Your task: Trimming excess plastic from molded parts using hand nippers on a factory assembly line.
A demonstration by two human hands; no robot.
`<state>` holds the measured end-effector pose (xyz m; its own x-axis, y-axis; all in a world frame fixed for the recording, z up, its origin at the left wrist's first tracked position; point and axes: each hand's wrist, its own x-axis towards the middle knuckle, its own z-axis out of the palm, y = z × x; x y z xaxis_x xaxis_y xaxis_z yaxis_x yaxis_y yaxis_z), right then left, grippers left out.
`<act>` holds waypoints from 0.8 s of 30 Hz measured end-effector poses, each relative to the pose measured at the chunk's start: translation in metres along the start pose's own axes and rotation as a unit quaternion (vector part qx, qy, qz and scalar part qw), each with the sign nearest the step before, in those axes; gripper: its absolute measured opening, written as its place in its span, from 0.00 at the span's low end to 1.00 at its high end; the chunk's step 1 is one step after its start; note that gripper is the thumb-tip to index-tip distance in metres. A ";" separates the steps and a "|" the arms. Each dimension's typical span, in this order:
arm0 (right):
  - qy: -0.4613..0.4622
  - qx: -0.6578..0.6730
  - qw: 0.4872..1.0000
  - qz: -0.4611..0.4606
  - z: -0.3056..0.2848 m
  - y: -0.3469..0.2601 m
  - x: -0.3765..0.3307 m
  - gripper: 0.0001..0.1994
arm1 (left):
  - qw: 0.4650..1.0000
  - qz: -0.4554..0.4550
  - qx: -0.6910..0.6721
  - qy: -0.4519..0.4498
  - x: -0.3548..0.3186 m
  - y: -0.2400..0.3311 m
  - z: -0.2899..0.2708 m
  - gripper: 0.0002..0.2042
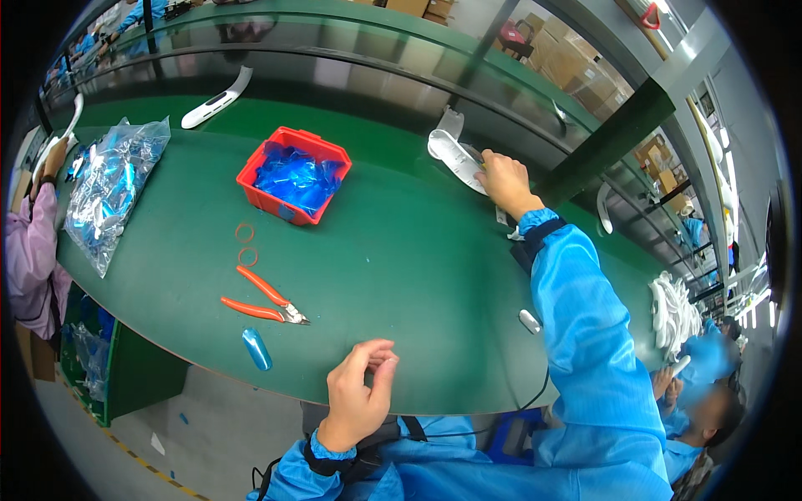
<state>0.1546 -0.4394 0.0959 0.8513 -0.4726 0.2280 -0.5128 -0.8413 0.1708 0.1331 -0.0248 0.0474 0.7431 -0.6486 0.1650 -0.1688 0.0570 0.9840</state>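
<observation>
My right hand (508, 182) reaches to the back right of the green table. Its fingers and thumb close on the near end of a long white curved plastic part (455, 159). Low in front, over the table's near edge, my left hand (359, 392) is loosely curled, with no object visible in it. To its left lie a glossy blue oval piece (257, 349) and orange-handled side cutters (271, 302) with their handles spread. A small silvery-white oval piece (529, 321) rests beside my right sleeve.
A red bin (251, 188) holds crumpled blue film. Two red rings (245, 242) lie nearer. At left are a clear bag (117, 188) of blue pieces and a co-worker's pink sleeve (33, 238). A white part (219, 100) lies behind. A green post (610, 142) rises at right.
</observation>
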 end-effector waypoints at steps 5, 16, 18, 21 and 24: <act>-0.046 0.071 0.996 0.041 -0.005 0.001 0.014 0.17 | 1.000 -0.001 -0.004 -0.012 0.001 0.000 -0.001 0.09; -0.059 0.119 0.991 -0.005 -0.016 -0.017 0.042 0.22 | 1.000 -0.003 0.003 -0.014 0.003 0.000 -0.002 0.08; -0.014 0.143 0.985 0.092 -0.022 -0.010 0.055 0.24 | 1.000 -0.001 0.000 -0.018 0.004 0.000 -0.001 0.08; -0.074 0.054 0.979 0.180 -0.009 0.006 0.075 0.29 | 1.000 -0.003 -0.001 -0.021 0.004 0.000 -0.001 0.08; -0.152 -0.005 0.972 0.180 -0.004 0.001 0.086 0.32 | 1.000 -0.008 -0.001 -0.020 0.004 0.001 -0.002 0.08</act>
<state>0.2267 -0.4800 0.1197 0.6092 -0.7928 -0.0177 -0.7833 -0.6051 0.1428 0.1369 -0.0259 0.0490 0.7189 -0.6796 0.1458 -0.1549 0.0479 0.9868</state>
